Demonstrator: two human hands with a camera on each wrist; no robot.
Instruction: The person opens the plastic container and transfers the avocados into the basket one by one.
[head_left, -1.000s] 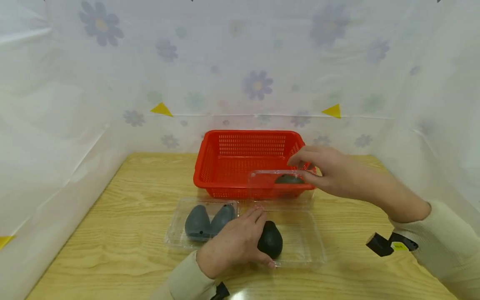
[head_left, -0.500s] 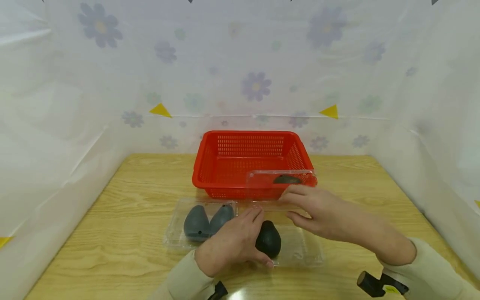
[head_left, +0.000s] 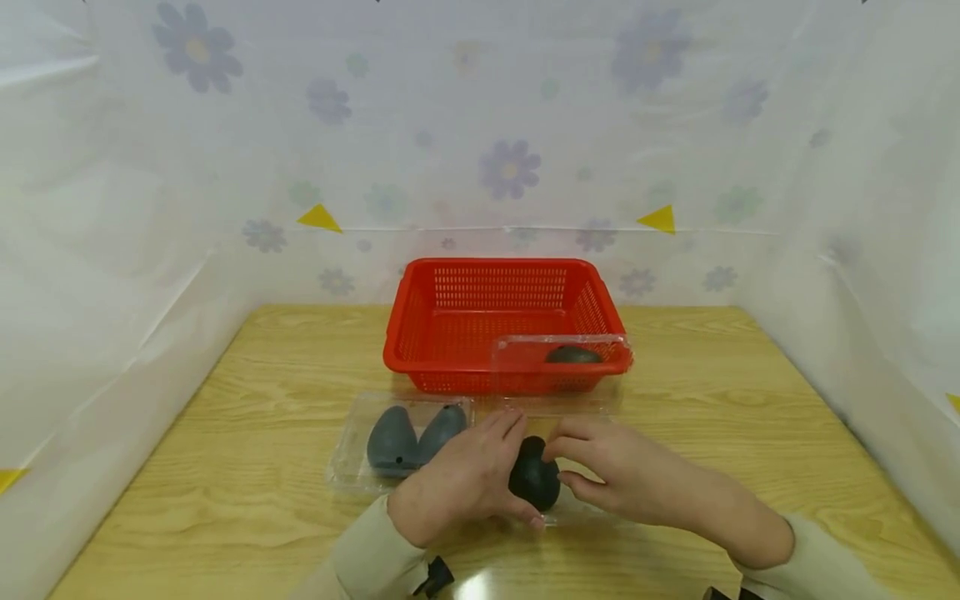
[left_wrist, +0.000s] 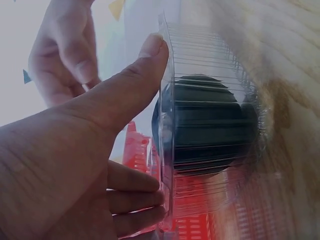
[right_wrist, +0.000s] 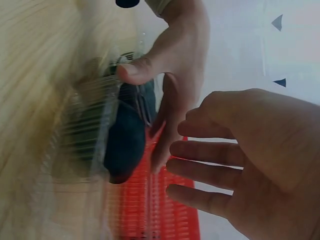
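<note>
A dark green avocado (head_left: 536,482) lies in the left part of a lidded clear plastic box (left_wrist: 195,42). My left hand (head_left: 463,477) spans that box, thumb on its near rim and fingertips at the far rim. Over the right part of the box hovers my right hand (head_left: 626,468), fingertips close beside the avocado. In the right wrist view, its fingers are loosely extended and hold nothing. The box's clear lid (head_left: 517,410) is raised and leans back against the red basket (head_left: 408,367). Part of the box is hidden under both hands.
At the left, a second clear box (head_left: 347,467) holds two dark avocados (head_left: 392,442), partly hidden by my left hand. Another avocado (head_left: 573,354) shows through the raised lid, inside the basket's front right corner. A white sheet (head_left: 420,108) hangs behind the wooden table (head_left: 247,450).
My right hand has left the raised lid's right edge and moved down and toward me, to the avocado's right side. My left hand stays on the box.
</note>
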